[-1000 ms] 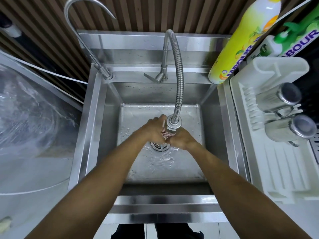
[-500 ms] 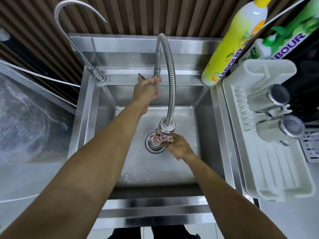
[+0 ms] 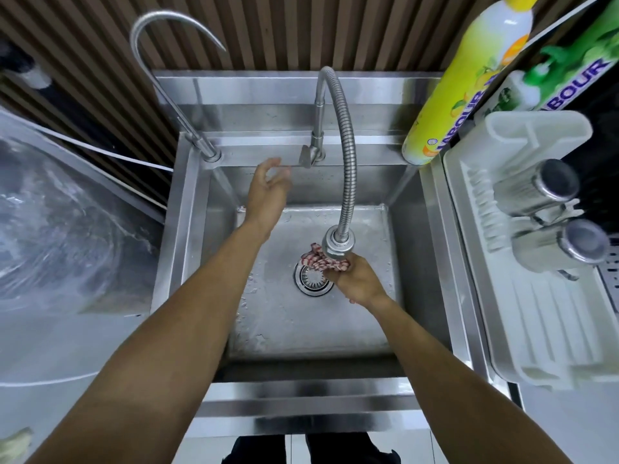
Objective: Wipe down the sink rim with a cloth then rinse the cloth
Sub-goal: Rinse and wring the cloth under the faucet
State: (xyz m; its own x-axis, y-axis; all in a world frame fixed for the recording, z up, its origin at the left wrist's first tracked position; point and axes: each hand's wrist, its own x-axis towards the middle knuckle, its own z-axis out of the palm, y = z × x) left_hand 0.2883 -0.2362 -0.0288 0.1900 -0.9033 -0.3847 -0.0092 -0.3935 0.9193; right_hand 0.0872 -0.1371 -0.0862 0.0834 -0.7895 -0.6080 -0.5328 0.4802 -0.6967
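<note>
Both your hands are over the sink [image 3: 187,229] basin. Your right hand [image 3: 356,283] has its fingers curled round the cloth [image 3: 320,261], a bunched red-and-white wad held right under the spray head [image 3: 336,244] of the flex faucet [image 3: 348,155], just above the drain [image 3: 313,279]. Can't tell if water is running. Your left hand [image 3: 268,192] is up near the back wall, fingers loose and spread, holding nothing; fingertips sit at the tip of the lever [image 3: 303,161], contact unclear. Basin floor is wet with droplets. Second gooseneck tap [image 3: 160,72] stands at the back left corner of the rim. Yellow bottle [image 3: 469,82] leans at the back right corner, green bottle [image 3: 536,85] beside it. White rack [image 3: 542,313] on the right carries two steel cups [image 3: 539,189] lying on their sides.
</note>
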